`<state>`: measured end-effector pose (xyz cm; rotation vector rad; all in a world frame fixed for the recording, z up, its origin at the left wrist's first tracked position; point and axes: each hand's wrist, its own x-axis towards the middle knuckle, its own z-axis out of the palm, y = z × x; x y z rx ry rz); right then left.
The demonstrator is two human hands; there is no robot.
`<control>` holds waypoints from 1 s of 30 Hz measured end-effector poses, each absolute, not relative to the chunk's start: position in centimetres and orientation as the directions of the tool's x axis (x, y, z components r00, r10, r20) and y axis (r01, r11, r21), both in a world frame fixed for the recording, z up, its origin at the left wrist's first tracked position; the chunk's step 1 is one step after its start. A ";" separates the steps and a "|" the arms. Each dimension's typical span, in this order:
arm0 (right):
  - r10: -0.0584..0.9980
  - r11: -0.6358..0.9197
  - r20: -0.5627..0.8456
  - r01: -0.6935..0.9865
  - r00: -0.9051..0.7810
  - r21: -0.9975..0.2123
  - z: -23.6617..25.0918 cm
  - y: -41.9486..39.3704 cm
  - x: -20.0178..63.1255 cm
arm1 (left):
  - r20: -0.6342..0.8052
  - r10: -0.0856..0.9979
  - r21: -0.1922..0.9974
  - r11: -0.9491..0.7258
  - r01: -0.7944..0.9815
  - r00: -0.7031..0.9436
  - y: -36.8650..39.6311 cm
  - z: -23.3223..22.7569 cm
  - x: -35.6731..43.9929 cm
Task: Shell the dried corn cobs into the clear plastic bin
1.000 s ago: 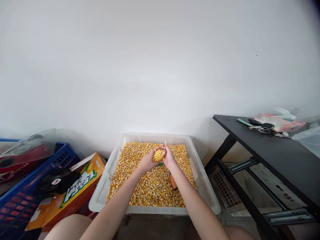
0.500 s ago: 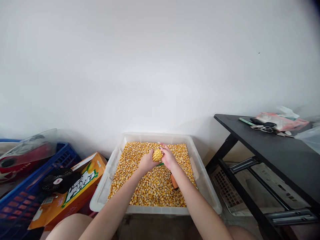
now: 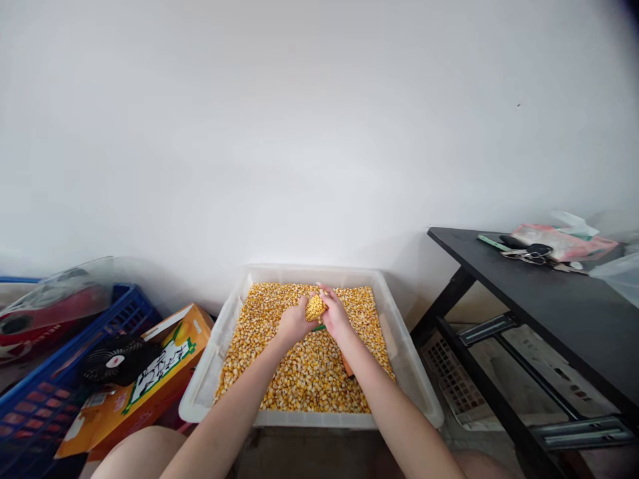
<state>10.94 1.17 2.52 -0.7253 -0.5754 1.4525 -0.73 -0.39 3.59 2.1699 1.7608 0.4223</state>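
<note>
Both hands, left (image 3: 292, 324) and right (image 3: 335, 314), grip a corn cob (image 3: 315, 307) above a kernel-filled white tub (image 3: 407, 372).

A black table (image 3: 559, 313) carries keys (image 3: 524, 251) and a pink packet (image 3: 564, 241).

My bare forearms reach forward and converge. My left hand (image 3: 292, 324) is curled closed, and my right hand (image 3: 335, 314) cups against it, fingers bent.
</note>
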 end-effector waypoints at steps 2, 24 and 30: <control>0.991 -0.028 -0.108 -0.660 0.081 -0.751 2.4 1.3 10.9 | 0.036 0.975 0.363 -0.219 0.906 0.221 -0.4 3.6 -0.6; 0.998 -0.057 -0.056 -0.473 -0.015 -0.879 1.7 1.6 11.5 | 0.081 0.969 0.653 -0.229 0.722 0.234 0.4 2.4 -1.4; 0.997 -0.067 -0.073 -0.318 0.009 -0.946 1.7 1.3 11.3 | 0.063 0.977 0.508 -0.208 0.836 0.205 0.5 2.4 -1.4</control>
